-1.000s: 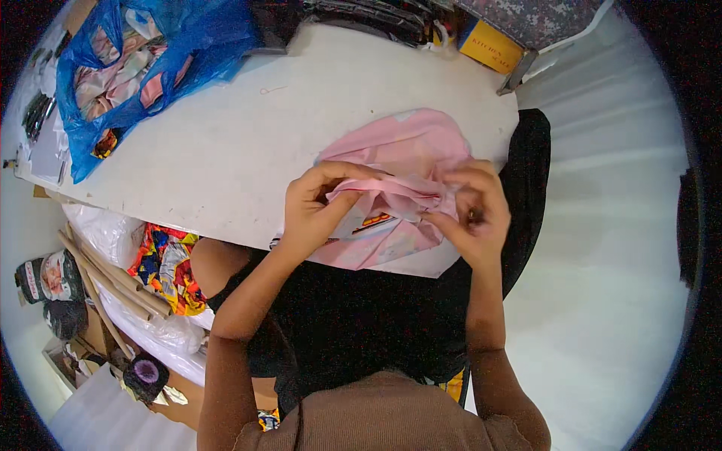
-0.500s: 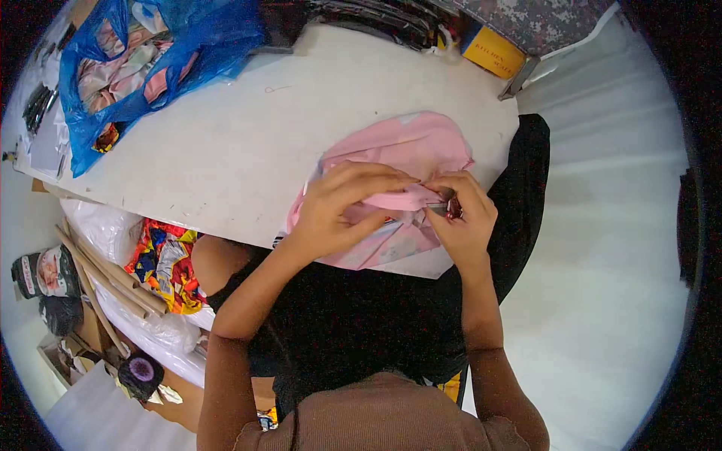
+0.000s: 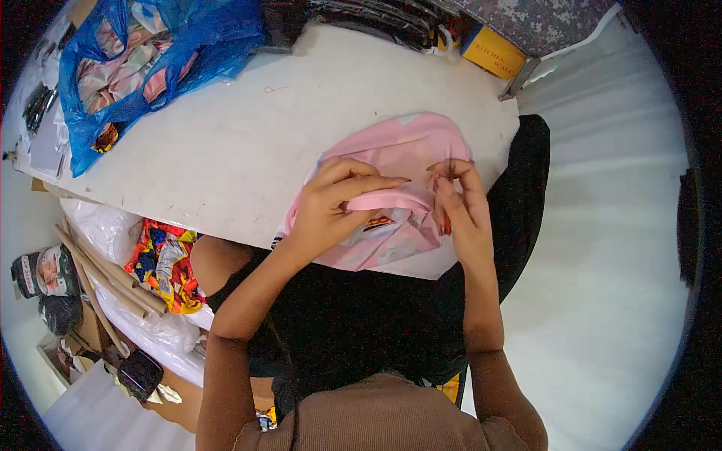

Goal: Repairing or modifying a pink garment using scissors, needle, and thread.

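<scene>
While our left hand (image 3: pixel 325 203) pinches a folded edge of the pink cloth (image 3: pixel 398 146) between thumb and fingers, our right hand (image 3: pixel 468 204) curls around a small red thing (image 3: pixel 447 225) at the fold's other end, too hidden for us to name. We have the cloth spread under and beyond both hands on the white table (image 3: pixel 218 150), with a blue bag (image 3: pixel 226 37) well apart, beyond our left hand

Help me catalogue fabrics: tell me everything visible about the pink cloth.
The pink cloth looks thin and soft, with pale patches. It lies rumpled on the white table, near the person's edge, one fold raised. The left hand holds that fold; the right hand is at the cloth's right side, its grip unclear.
</scene>
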The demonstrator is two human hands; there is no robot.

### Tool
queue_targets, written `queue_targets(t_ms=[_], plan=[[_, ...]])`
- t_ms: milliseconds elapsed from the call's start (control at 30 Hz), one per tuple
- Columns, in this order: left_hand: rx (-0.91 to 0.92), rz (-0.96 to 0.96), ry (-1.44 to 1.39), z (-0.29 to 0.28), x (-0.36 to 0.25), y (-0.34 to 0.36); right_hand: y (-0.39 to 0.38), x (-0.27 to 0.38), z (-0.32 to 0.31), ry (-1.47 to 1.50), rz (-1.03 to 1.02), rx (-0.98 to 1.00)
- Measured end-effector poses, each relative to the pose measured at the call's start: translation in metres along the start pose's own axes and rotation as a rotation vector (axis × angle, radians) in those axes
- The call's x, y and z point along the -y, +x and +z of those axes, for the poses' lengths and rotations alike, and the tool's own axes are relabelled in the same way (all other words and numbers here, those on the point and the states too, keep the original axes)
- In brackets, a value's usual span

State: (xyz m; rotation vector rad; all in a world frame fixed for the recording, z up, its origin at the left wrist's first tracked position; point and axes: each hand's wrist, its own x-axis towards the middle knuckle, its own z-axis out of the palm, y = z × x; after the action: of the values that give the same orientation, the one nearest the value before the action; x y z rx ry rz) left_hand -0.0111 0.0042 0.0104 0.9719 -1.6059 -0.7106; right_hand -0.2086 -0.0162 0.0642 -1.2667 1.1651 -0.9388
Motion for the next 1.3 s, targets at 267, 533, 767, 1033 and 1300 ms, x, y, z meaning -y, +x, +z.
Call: queue_targets(t_ms=[267, 533, 767, 1033, 1300], plan=[[-0.046, -0.013, 0.126, -0.001, -0.002, 0.002, -0.019, 0.013, 0.002, 0.316, 0.031, 0.277], [-0.119, 0.104, 0.308, -0.003, 0.001, 0.0, -0.026, 0.006, 0.017, 0.219, 0.231, 0.408], [-0.132, 0.115, 0.328, -0.002, 0.0, 0.0, -0.024, 0.002, 0.022, 0.238, 0.248, 0.341], [-0.14, 0.124, 0.323, -0.003, -0.001, 0.001, -0.022, -0.004, 0.025, 0.199, 0.211, 0.31], [-0.146, 0.144, 0.359, -0.001, 0.002, 0.0, -0.022, -0.005, 0.027, 0.183, 0.176, 0.302]])
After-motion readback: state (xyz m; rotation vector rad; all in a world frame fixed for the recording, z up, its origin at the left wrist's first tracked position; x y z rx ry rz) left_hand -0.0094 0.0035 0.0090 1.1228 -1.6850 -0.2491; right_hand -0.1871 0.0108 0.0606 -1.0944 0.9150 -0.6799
